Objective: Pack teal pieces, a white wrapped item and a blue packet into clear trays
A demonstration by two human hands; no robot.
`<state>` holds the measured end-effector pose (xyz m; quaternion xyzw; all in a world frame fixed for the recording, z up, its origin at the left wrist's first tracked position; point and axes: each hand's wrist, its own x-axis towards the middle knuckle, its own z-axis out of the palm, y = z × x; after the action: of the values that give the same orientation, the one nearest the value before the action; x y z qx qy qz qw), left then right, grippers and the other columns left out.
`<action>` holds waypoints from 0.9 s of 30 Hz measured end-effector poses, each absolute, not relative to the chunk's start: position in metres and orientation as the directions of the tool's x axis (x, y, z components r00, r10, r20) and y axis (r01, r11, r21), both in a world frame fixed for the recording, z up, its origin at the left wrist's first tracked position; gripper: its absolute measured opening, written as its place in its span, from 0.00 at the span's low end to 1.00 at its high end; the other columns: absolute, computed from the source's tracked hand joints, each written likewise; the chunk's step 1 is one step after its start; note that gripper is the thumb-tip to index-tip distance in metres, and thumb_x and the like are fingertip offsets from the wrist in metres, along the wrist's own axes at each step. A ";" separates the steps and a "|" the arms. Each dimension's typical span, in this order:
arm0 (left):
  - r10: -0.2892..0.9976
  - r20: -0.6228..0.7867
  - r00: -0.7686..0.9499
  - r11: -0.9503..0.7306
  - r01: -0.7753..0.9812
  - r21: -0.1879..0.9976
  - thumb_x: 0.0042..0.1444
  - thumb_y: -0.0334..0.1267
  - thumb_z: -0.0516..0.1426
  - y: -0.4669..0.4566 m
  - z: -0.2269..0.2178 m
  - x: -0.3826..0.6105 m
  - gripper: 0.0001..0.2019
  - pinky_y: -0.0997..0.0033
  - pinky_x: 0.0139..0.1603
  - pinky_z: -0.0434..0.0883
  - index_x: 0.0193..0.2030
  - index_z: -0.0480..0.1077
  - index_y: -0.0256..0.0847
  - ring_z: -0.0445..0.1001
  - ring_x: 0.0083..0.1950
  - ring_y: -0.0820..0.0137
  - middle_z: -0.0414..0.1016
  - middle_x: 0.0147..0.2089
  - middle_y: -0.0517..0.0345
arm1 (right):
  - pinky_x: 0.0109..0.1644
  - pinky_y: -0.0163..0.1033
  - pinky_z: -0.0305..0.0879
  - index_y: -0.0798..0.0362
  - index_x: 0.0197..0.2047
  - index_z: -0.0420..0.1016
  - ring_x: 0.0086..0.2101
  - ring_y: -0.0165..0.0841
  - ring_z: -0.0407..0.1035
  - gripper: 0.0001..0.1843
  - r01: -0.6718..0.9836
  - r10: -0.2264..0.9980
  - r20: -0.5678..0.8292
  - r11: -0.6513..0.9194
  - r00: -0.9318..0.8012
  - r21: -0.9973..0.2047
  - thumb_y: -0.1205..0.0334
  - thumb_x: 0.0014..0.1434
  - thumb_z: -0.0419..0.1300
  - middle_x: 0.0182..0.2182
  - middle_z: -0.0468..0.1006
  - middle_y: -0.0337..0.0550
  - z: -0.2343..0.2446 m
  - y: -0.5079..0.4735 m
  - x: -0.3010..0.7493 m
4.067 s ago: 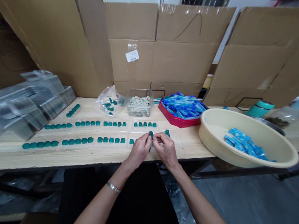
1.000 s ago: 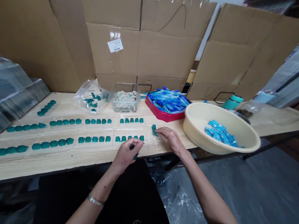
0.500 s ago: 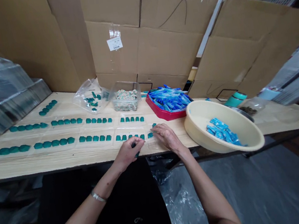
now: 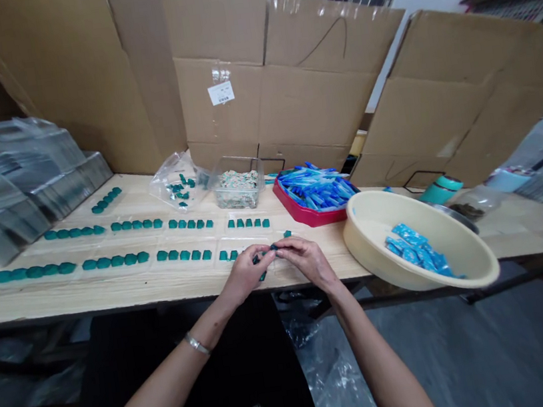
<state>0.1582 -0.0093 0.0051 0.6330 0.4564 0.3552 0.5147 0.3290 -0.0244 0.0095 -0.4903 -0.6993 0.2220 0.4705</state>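
At the table's front edge my left hand [image 4: 246,274] and my right hand [image 4: 307,259] meet, fingertips together. Both pinch a small dark green faceted piece [image 4: 274,247] between them. Another green piece [image 4: 262,276] shows under the curled fingers of my left hand, partly hidden. Just beyond my right fingers lies one green piece [image 4: 287,233]. A short row of green pieces [image 4: 228,255] runs behind my left hand, partly covered by it. Farther left, more such rows, like this row [image 4: 115,260], rest in shallow clear plastic trays.
A cream basin [image 4: 358,245] with blue packets stands right, beside a red tray [image 4: 298,216] of blue sticks. Behind are a clear tub [image 4: 240,194] of pale bits and a plastic bag [image 4: 171,177] with green pieces. Stacked clear trays [image 4: 60,172] stand left; cardboard [image 4: 327,94] walls the back.
My right hand has moved left to meet my left hand. A green piece that lay beside my right fingers now appears pinched between both hands. The camera view has shifted slightly.
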 end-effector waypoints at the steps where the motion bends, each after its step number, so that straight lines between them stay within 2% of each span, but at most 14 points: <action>1: 0.944 0.037 0.328 -0.110 0.205 0.973 0.50 0.51 0.54 -0.007 0.004 0.161 0.19 0.78 0.22 0.64 0.42 0.70 0.38 0.65 0.28 0.74 0.67 0.30 0.60 | 0.44 0.40 0.68 0.50 0.38 0.78 0.38 0.34 0.72 0.09 0.457 0.891 0.449 0.425 -0.061 -0.781 0.60 0.55 0.60 0.35 0.78 0.43 0.010 -0.027 0.326; 4: 0.923 0.189 0.334 -0.271 0.218 0.937 0.53 0.44 0.54 -0.002 0.001 0.165 0.13 0.76 0.30 0.66 0.38 0.71 0.37 0.68 0.30 0.73 0.70 0.28 0.60 | 0.44 0.41 0.68 0.50 0.38 0.78 0.39 0.34 0.71 0.09 0.445 0.876 0.482 0.442 -0.026 -0.779 0.61 0.55 0.59 0.36 0.77 0.45 0.009 -0.030 0.320; 8: 0.898 0.290 0.331 -0.394 0.311 0.865 0.54 0.38 0.53 -0.001 -0.001 0.165 0.10 0.73 0.37 0.68 0.39 0.71 0.39 0.70 0.31 0.72 0.74 0.30 0.60 | 0.43 0.40 0.70 0.51 0.40 0.77 0.40 0.34 0.71 0.10 0.471 0.859 0.511 0.446 0.012 -0.761 0.62 0.57 0.56 0.39 0.76 0.46 0.002 -0.032 0.314; 12: 0.883 0.378 0.277 -0.465 0.426 0.776 0.52 0.33 0.53 -0.001 -0.003 0.166 0.07 0.72 0.37 0.68 0.38 0.70 0.40 0.72 0.31 0.72 0.75 0.31 0.59 | 0.42 0.39 0.71 0.51 0.42 0.74 0.36 0.32 0.71 0.11 0.449 0.858 0.514 0.453 0.016 -0.770 0.64 0.59 0.52 0.39 0.74 0.45 -0.001 -0.034 0.308; 15: 0.837 0.467 0.286 -0.547 0.471 0.692 0.53 0.32 0.54 -0.001 -0.007 0.166 0.08 0.71 0.38 0.69 0.40 0.69 0.40 0.73 0.32 0.71 0.75 0.31 0.58 | 0.44 0.39 0.71 0.51 0.43 0.73 0.39 0.33 0.71 0.11 0.443 0.849 0.528 0.468 0.014 -0.765 0.64 0.58 0.53 0.42 0.73 0.46 0.001 -0.038 0.305; 22: 0.769 0.517 0.376 -0.638 0.499 0.586 0.55 0.32 0.52 -0.005 -0.005 0.167 0.08 0.71 0.39 0.70 0.41 0.67 0.39 0.75 0.34 0.69 0.76 0.35 0.55 | 0.52 0.43 0.65 0.51 0.47 0.71 0.45 0.36 0.69 0.15 0.638 0.794 0.604 0.500 -0.069 -0.586 0.67 0.59 0.49 0.42 0.74 0.47 0.003 -0.045 0.306; 24: 0.755 0.533 0.382 -0.652 0.523 0.549 0.55 0.31 0.52 -0.006 -0.003 0.167 0.08 0.70 0.39 0.70 0.42 0.67 0.38 0.75 0.35 0.69 0.76 0.35 0.54 | 0.51 0.43 0.66 0.52 0.45 0.72 0.44 0.36 0.70 0.15 0.605 0.807 0.590 0.483 -0.028 -0.633 0.67 0.59 0.49 0.42 0.75 0.47 0.002 -0.045 0.307; 27: 0.698 0.585 0.412 -0.706 0.535 0.465 0.56 0.29 0.50 -0.006 -0.004 0.167 0.09 0.68 0.41 0.71 0.42 0.67 0.37 0.75 0.38 0.67 0.76 0.38 0.51 | 0.45 0.41 0.70 0.53 0.44 0.73 0.38 0.35 0.73 0.13 0.435 0.890 0.448 0.372 0.085 -0.820 0.62 0.58 0.53 0.39 0.77 0.46 0.002 -0.044 0.309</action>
<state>0.1674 -0.0061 -0.0043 0.8340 0.3695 0.3966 0.1030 0.3094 -0.0437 0.0020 -0.5167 -0.6408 0.2169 0.5247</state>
